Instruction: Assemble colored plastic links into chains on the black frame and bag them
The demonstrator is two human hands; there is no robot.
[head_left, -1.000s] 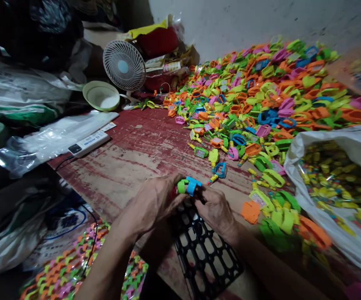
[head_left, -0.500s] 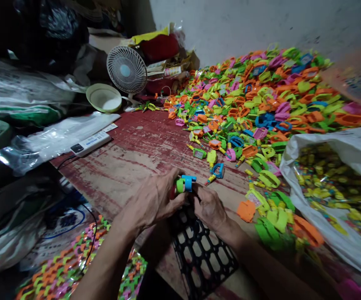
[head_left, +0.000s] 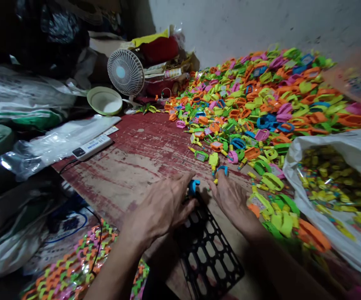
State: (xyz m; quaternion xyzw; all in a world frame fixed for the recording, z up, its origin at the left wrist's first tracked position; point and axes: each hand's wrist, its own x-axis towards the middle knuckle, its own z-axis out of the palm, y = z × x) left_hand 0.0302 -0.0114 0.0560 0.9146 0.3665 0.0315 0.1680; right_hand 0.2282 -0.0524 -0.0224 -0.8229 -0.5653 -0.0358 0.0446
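Observation:
My left hand (head_left: 163, 206) lies low over the top edge of a black plastic grid tray (head_left: 210, 254), its fingertips pressed on a small blue plastic piece (head_left: 193, 186). My right hand (head_left: 230, 195) is stretched flat just right of it, fingers apart. Its fingertips reach a loose blue ring-shaped piece (head_left: 222, 168) and a yellow-green piece (head_left: 213, 158) on the worn red tabletop (head_left: 143, 154). Nothing shows in the right hand. The green piece seen earlier is hidden or gone from view.
A big heap of orange, green, pink and blue plastic pieces (head_left: 261, 96) covers the table's far right. A white bag of yellow parts (head_left: 333, 183) stands at right. A small fan (head_left: 125, 72), a bowl (head_left: 104, 100), a power strip (head_left: 91, 146) and plastic bags sit at left; linked coloured pieces (head_left: 74, 266) lie below.
Both hands held a green and blue piece together above the grid; now they have dropped and parted. The left stays on the blue piece, and the right has moved out toward the loose pieces.

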